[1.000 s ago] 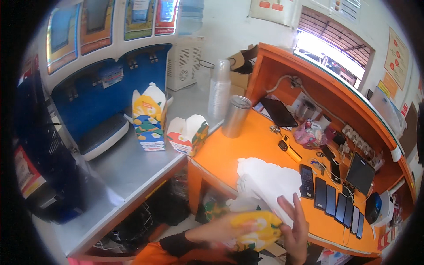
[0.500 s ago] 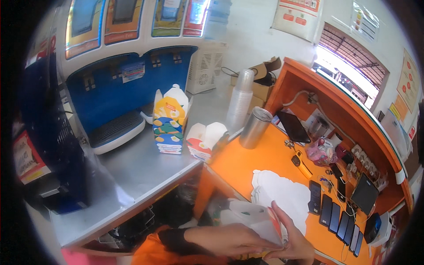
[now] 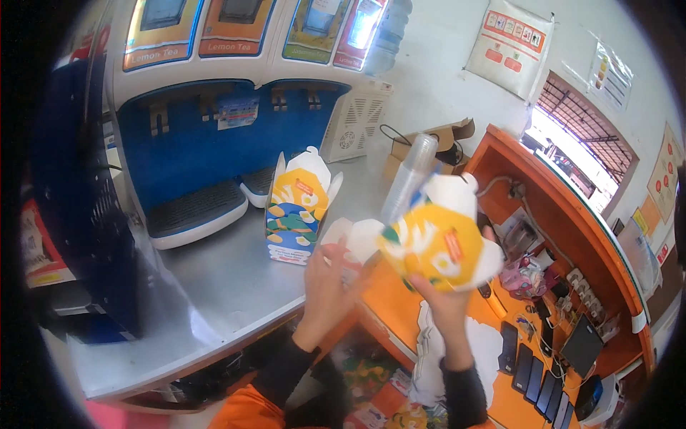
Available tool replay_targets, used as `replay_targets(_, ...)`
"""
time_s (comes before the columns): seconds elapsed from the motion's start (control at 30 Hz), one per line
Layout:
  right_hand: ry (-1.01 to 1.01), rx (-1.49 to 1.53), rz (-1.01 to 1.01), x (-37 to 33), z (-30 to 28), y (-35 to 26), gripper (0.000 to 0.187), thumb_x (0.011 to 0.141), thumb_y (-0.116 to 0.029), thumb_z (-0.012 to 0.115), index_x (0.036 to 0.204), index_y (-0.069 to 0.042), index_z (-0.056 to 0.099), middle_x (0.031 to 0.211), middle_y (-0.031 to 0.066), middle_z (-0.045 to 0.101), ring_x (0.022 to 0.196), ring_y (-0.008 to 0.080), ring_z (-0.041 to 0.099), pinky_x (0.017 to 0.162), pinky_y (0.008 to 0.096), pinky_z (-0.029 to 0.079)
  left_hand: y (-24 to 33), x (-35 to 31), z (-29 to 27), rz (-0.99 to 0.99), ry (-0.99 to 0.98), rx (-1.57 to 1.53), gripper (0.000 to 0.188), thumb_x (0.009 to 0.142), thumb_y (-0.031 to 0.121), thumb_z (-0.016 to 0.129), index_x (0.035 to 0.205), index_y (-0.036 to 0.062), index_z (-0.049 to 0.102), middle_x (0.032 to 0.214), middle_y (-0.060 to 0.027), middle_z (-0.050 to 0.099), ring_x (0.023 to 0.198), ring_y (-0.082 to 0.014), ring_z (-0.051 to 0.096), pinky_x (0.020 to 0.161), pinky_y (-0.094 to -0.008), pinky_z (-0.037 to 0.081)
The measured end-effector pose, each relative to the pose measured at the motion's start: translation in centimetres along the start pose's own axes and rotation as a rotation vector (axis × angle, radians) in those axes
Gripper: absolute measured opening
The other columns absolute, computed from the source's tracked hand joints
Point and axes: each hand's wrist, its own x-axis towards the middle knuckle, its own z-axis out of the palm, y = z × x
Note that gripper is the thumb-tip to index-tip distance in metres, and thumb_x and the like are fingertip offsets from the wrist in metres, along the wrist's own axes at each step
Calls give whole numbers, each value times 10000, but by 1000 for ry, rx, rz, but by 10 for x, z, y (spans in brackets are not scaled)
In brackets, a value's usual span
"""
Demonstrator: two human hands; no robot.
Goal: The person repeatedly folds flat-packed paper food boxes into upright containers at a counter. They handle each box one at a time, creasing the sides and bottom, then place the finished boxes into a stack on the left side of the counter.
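Note:
My right hand [image 3: 449,304] grips a paper food box [image 3: 444,247], printed yellow with white and green patterns, lifted above the orange counter and blurred at its edges. Its white flap points up. My left hand [image 3: 325,286] is in front of a small red-and-white paper box [image 3: 364,239] on the metal counter's edge. The left fingers look apart and extended; whether they touch that small box is unclear. To the left of them, a tall blue-and-yellow food box [image 3: 296,214] stands upright with its top flaps raised.
A drink dispenser [image 3: 193,143] with a drip tray stands on the metal counter [image 3: 236,272]. Stacked clear plastic cups [image 3: 413,168] rise behind the lifted box. White flat card sheets [image 3: 482,350] and several phones [image 3: 525,354] lie on the orange counter, below an orange shelf.
Both hands have risen from the lower middle and separated. The food box, earlier folded between them, is now up in my right hand. My left hand has reached toward the small box.

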Motion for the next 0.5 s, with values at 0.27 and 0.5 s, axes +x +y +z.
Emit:
replay_targets(0.27, 154, -177, -236, 56, 47, 126, 1075, 550, -223, 841, 1305, 0, 109, 1223, 189, 311, 1137, 273, 378, 943, 377, 340, -5, -8, 27, -81, -28, -124, 499, 684, 157, 705, 1087, 8, 452, 826, -97, 514, 822, -269, 503, 784, -380, 337)
replay_targets(0.5, -31, -231, -103, 38, 38, 137, 1125, 462, -349, 862, 1272, 22, 175, 1181, 187, 323, 1126, 306, 369, 961, 398, 306, -10, -11, 30, -91, 61, -164, 485, 664, 89, 704, 1076, 25, 457, 832, -81, 515, 831, -249, 501, 800, -364, 321)
